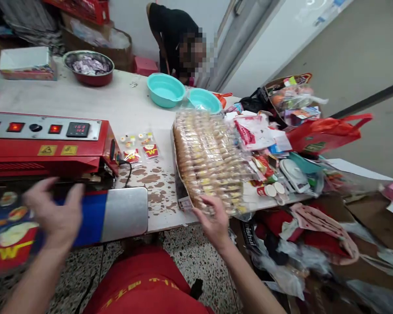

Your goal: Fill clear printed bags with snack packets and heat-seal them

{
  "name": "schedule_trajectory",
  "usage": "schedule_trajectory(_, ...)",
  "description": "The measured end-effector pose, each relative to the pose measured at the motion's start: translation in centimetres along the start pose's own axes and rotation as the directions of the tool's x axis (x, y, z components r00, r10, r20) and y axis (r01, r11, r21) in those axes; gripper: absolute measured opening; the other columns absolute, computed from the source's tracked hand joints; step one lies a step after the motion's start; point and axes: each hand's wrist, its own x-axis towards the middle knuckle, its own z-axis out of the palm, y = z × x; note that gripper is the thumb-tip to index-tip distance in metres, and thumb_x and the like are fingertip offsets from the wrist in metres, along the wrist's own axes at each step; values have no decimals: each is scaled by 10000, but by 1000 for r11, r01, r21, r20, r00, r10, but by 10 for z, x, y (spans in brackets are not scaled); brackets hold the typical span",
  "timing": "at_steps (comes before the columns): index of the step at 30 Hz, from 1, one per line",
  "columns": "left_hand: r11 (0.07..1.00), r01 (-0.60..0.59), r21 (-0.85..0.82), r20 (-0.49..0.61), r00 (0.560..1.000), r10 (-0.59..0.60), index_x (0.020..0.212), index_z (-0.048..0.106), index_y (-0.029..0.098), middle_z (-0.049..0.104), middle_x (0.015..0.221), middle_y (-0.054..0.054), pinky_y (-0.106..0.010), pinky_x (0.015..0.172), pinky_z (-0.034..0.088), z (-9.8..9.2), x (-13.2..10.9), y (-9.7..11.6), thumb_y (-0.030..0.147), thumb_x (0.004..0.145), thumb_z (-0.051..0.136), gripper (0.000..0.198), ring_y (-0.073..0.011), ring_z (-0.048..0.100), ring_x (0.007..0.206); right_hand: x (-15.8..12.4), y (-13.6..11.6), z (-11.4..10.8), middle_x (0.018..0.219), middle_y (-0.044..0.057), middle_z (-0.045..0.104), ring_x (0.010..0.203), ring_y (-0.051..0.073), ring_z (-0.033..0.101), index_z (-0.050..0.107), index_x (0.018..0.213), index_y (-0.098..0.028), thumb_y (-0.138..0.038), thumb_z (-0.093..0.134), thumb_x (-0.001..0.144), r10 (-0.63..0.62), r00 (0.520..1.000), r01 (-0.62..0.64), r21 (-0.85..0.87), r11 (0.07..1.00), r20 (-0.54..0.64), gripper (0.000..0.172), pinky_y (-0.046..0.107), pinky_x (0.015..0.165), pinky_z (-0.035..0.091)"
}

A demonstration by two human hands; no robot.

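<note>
My left hand [57,213], smeared by motion, is over the blue conveyor belt [88,213] of the red band sealer [52,148], its thumb and fingers spread. Beside it at the left edge is a blurred clear packet [15,244] with a red printed fries carton and small round pieces. My right hand [214,222] reaches the near edge of a carton [180,183] filled with rows of clear-wrapped packs [206,157]. Its thumb and forefinger are apart at the packs, and the other fingers are partly hidden. Two similar fries packets [150,150] lie behind the sealer's right end.
Two turquoise basins [166,89] and a metal bowl of small sachets [89,65] stand farther back. Bags, paper cups [270,190] and a white scale [294,174] crowd the right side. A person in black [173,26] bends beyond the table.
</note>
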Motion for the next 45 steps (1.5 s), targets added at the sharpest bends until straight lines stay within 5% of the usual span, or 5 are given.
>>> schedule_trajectory(7,483,-825,-294,545,271,793,1183,569,281,515,1259,-85,-431,972,417,148,-169,106,252,871,571,314,-265,435,1196,-29,89,-107,1256,89,551,1215,312,464,653,1040,-300,-426,757,715,-136,946,259,-434,863,295,364,509,994,414)
schedule_trajectory(10,370,-906,-204,599,184,779,1010,637,249,491,1321,-75,-466,1011,366,169,-184,113,198,872,557,167,-288,370,1272,-29,101,-104,1382,55,492,1334,316,344,674,990,-304,-330,747,745,-77,905,297,-492,818,418,256,543,1081,315)
schedule_trajectory(17,567,-760,-318,607,296,737,866,623,190,474,1371,-110,-542,1065,304,123,-119,158,389,817,659,208,-329,331,1331,28,47,-135,1348,5,553,1345,287,388,663,763,-278,-345,679,808,-275,863,359,-131,924,424,83,573,1094,327)
schedule_trajectory(25,691,464,-554,725,676,128,1031,651,142,695,898,-80,-267,692,493,66,-55,180,251,691,750,371,-151,628,761,107,-49,-72,795,46,742,704,174,691,696,741,-222,-337,745,740,-71,960,-72,484,872,271,125,307,640,573)
schedule_trajectory(45,354,803,-479,452,571,-685,747,665,76,703,728,-133,-316,525,528,16,19,-42,110,499,784,277,-226,660,569,94,-82,253,491,-37,580,408,107,488,543,714,-173,-401,860,418,312,712,-690,542,480,629,490,228,405,381)
